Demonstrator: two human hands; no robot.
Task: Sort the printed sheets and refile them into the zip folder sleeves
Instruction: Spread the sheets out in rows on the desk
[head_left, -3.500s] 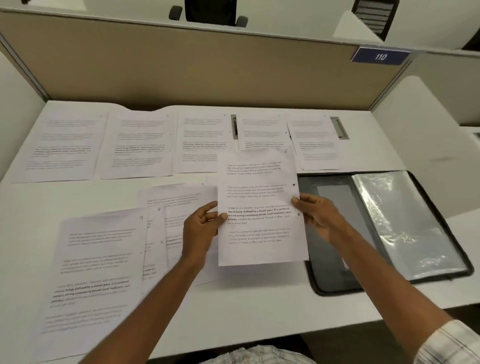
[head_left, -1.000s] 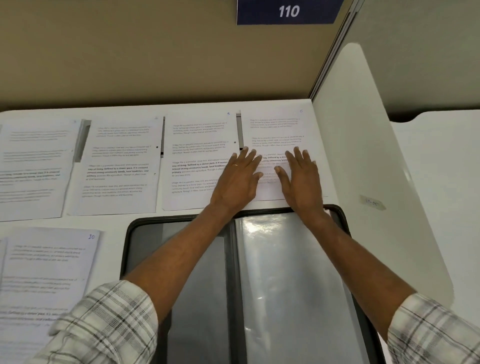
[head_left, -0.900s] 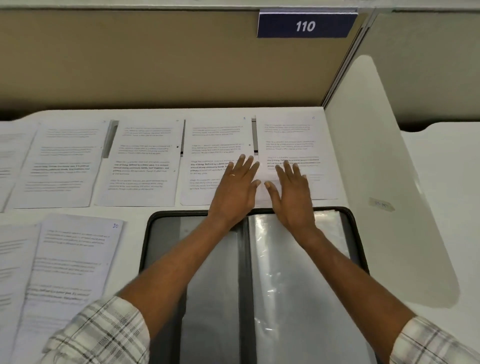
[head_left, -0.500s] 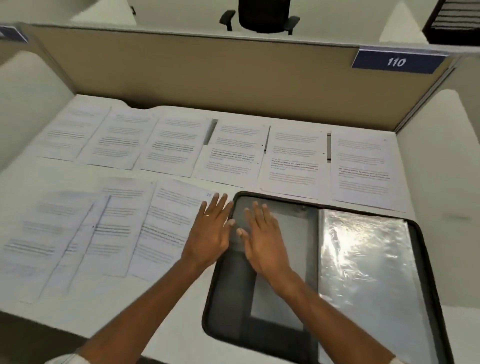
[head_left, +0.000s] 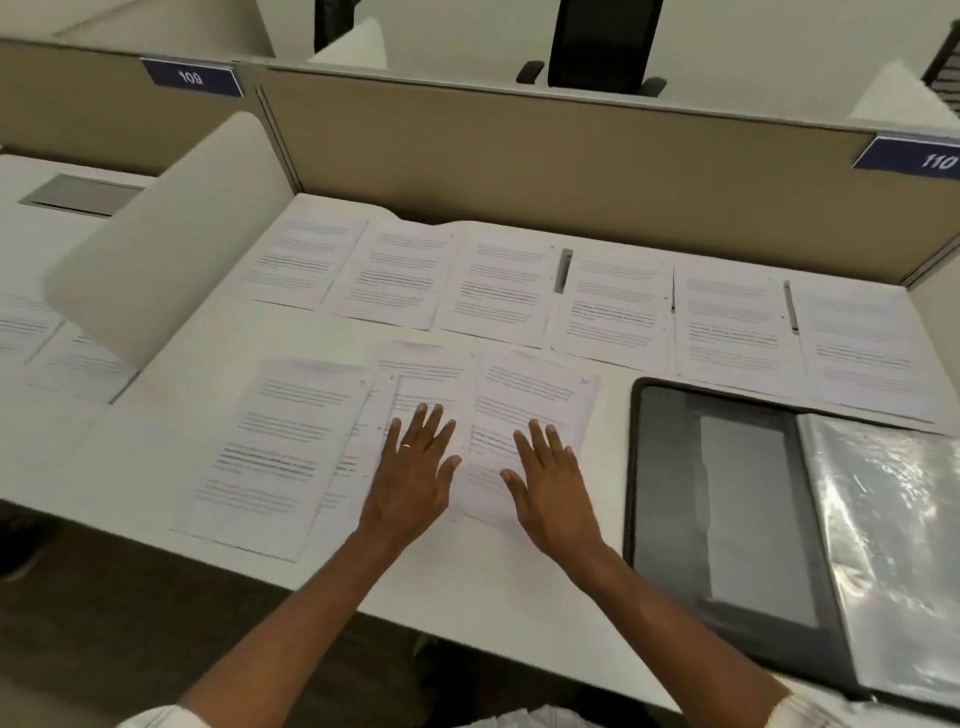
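Note:
Several printed sheets (head_left: 498, 293) lie side by side in a row along the back of the white desk. Nearer me, a loose fan of overlapping sheets (head_left: 280, 441) lies at the middle. My left hand (head_left: 415, 467) is flat with fingers spread on the fan's middle sheets. My right hand (head_left: 550, 478) is flat on the rightmost sheet (head_left: 530, 400), which carries a handwritten number at its top corner. The black zip folder (head_left: 675, 493) lies open to the right, its clear plastic sleeves (head_left: 893, 545) on its right half. Neither hand grips anything.
A tan partition (head_left: 519, 156) backs the desk, with signs 109 (head_left: 192, 78) and 110 (head_left: 930, 158). A white side divider (head_left: 156, 234) stands at the left; more sheets lie on the neighbouring desk (head_left: 31, 322). A black chair (head_left: 597, 47) stands beyond. The desk's front edge (head_left: 467, 629) runs near me.
Both hands left the far-right sheet of the back row, passed over the open folder and now lie flat on the fanned sheets at the middle. My view swung left.

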